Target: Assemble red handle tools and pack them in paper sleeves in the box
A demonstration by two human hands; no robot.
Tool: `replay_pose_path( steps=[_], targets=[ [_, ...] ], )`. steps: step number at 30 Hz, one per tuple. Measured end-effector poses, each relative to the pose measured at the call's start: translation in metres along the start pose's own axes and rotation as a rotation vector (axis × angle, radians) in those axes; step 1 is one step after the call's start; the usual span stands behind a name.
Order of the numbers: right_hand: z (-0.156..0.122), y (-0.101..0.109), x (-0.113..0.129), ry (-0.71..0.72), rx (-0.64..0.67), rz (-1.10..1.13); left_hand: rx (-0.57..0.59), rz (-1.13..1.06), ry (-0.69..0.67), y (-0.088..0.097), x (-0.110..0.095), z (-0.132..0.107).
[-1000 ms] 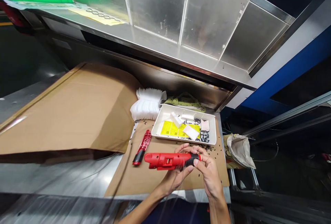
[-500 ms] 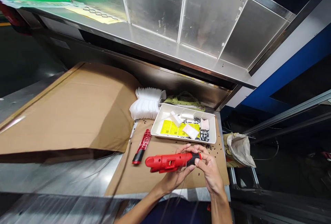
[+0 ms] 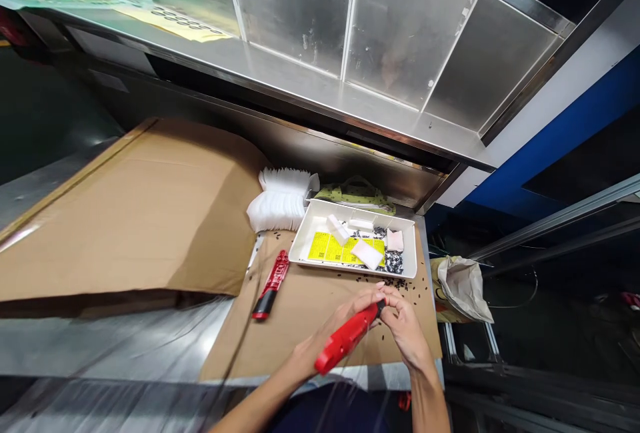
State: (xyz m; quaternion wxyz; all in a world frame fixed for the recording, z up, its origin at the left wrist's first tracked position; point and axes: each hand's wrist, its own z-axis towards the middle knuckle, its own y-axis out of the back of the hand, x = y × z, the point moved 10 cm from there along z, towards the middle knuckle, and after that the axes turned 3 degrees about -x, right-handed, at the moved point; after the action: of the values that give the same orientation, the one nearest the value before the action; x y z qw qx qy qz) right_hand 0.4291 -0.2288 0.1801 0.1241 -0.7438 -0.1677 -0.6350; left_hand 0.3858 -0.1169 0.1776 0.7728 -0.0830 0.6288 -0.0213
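From afar, I have the long red plastic casing with a black end held above the near part of the flat brown cardboard sheet, its red tip slanting near and left. My left hand wraps its body; my right hand pinches the black end, though some fingertips are hidden. To handle it well, I judge the left should bear the weight while the right presses lightly, clear of the loose small black pieces strewn beside the shallow white plastic tray.
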Motion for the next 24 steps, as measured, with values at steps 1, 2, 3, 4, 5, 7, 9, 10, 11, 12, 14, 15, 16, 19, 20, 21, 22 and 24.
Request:
replay_pose_path(
  steps=[1, 2, 3, 4, 5, 7, 9, 10, 11, 12, 14, 15, 16, 19, 20, 21, 22, 24],
  targets=[
    [0.000, 0.003, -0.001, 0.015, -0.027, -0.018, 0.026, 0.016, 0.009, -0.004, 0.000, 0.001],
    [-0.001, 0.006, -0.003, 0.028, -0.053, -0.032, 0.045, 0.034, 0.019, -0.007, 0.000, 0.001],
    [-0.001, 0.010, -0.004, 0.036, -0.066, -0.044, 0.049, 0.038, 0.037, -0.009, 0.001, 0.002],
    [-0.002, 0.013, -0.005, 0.039, -0.068, -0.058, 0.035, 0.020, 0.060, -0.009, 0.002, 0.002],
    [-0.002, 0.017, -0.007, 0.036, -0.065, -0.080, 0.010, -0.025, 0.085, -0.007, 0.003, 0.003],
    [-0.003, 0.029, -0.010, 0.030, -0.066, -0.165, -0.054, -0.194, 0.134, 0.000, 0.006, 0.005],
    [-0.003, 0.046, -0.008, 0.044, -0.118, -0.268, -0.102, -0.418, 0.193, 0.006, 0.011, 0.006],
    [-0.003, 0.053, -0.005, 0.058, -0.155, -0.306, -0.111, -0.514, 0.224, 0.008, 0.013, 0.007],
    [-0.004, 0.058, -0.001, 0.070, -0.184, -0.331, -0.115, -0.596, 0.259, 0.009, 0.015, 0.006],
    [-0.006, 0.059, 0.002, 0.080, -0.203, -0.342, -0.116, -0.658, 0.291, 0.010, 0.017, 0.006],
    [-0.010, 0.052, 0.011, 0.095, -0.227, -0.330, -0.122, -0.724, 0.333, 0.011, 0.019, 0.004],
    [-0.012, 0.046, 0.016, 0.103, -0.234, -0.310, -0.127, -0.737, 0.336, 0.011, 0.019, 0.003],
    [-0.014, 0.037, 0.020, 0.110, -0.239, -0.281, -0.129, -0.739, 0.331, 0.012, 0.019, 0.002],
    [-0.015, 0.011, 0.023, 0.089, -0.216, -0.144, -0.115, -0.685, 0.267, 0.011, 0.014, 0.003],
    [-0.014, 0.003, 0.020, 0.064, -0.188, -0.088, -0.103, -0.646, 0.238, 0.011, 0.011, 0.004],
    [-0.013, -0.004, 0.016, 0.038, -0.163, -0.029, -0.091, -0.598, 0.209, 0.010, 0.009, 0.006],
    [-0.012, -0.009, 0.013, 0.014, -0.149, 0.033, -0.081, -0.544, 0.183, 0.010, 0.007, 0.007],
    [-0.010, -0.014, 0.006, -0.029, -0.145, 0.168, -0.067, -0.421, 0.150, 0.010, 0.003, 0.008]
  ],
)
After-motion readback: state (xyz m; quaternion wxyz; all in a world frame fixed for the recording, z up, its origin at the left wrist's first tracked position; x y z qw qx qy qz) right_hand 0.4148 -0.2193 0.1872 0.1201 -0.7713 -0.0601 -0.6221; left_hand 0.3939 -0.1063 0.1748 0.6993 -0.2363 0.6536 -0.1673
